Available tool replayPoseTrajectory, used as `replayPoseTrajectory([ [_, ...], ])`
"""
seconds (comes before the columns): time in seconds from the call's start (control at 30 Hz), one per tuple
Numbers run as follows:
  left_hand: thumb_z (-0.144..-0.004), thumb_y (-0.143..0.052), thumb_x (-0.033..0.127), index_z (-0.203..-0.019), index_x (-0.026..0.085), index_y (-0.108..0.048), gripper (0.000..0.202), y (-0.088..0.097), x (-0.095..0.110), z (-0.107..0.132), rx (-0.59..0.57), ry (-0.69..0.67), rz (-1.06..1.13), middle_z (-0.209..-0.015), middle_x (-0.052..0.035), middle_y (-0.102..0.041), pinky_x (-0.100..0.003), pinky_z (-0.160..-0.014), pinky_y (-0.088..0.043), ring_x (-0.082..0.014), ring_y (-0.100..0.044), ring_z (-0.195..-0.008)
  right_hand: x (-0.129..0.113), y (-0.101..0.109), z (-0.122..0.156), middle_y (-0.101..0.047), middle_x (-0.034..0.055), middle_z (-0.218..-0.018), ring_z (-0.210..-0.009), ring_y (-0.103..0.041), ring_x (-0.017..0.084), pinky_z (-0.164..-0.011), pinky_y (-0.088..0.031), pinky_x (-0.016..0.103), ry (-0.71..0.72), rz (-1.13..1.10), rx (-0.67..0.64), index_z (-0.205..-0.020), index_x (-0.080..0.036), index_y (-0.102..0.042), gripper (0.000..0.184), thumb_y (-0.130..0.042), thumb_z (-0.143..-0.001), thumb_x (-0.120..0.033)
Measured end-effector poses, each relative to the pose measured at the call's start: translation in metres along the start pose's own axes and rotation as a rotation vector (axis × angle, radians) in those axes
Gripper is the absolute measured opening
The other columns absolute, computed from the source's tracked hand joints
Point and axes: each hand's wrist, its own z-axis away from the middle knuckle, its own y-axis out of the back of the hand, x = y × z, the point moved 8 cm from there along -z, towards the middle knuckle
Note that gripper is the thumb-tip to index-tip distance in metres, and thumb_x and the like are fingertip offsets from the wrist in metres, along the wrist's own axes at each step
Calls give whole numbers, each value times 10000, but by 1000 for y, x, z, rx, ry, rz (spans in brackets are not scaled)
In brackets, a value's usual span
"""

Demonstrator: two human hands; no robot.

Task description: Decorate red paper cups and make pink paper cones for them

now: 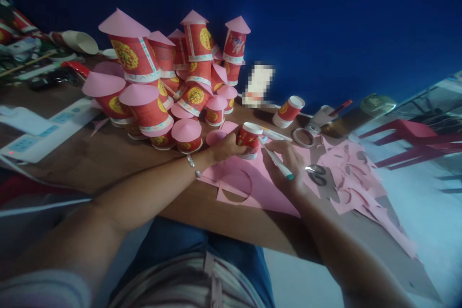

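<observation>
Currently, from left: white power strip point(54, 131); piled red cups point(197, 96) with pink cone tops. Left hand point(227, 148) grips a single red cup point(250, 138), above a pink sheet point(269, 183). Right hand point(290, 161) pinches a white marker point(277, 160), tip beside that cup; contact cannot be told. Scissors point(319, 179), then pink scraps point(355, 166), lie further right.
</observation>
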Motion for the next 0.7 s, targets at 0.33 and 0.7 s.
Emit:
replayPoseTrajectory([
  [0.33, -644, -851, 209, -1087, 186, -574, 523, -1, -2, 3, 11, 62, 94, -967, -25, -669, -293, -780, -559, -159, -662, -861, -5, -2, -2, -711, 39, -839, -767, -698, 186, -675, -557, 299, 6, -56, -81, -1026, -210, -620, 158, -645, -911, -103],
  [0.7, -650, -896, 294, -1080, 173, -587, 543, -3, 2, 3, -35, 68, 119, -922, -22, -699, -275, -731, -557, -139, -673, -790, -5, -7, 0, -694, 25, -793, -704, -675, 164, -632, -536, 281, 14, -39, -82, -972, -215, -606, 106, -625, -924, -122],
])
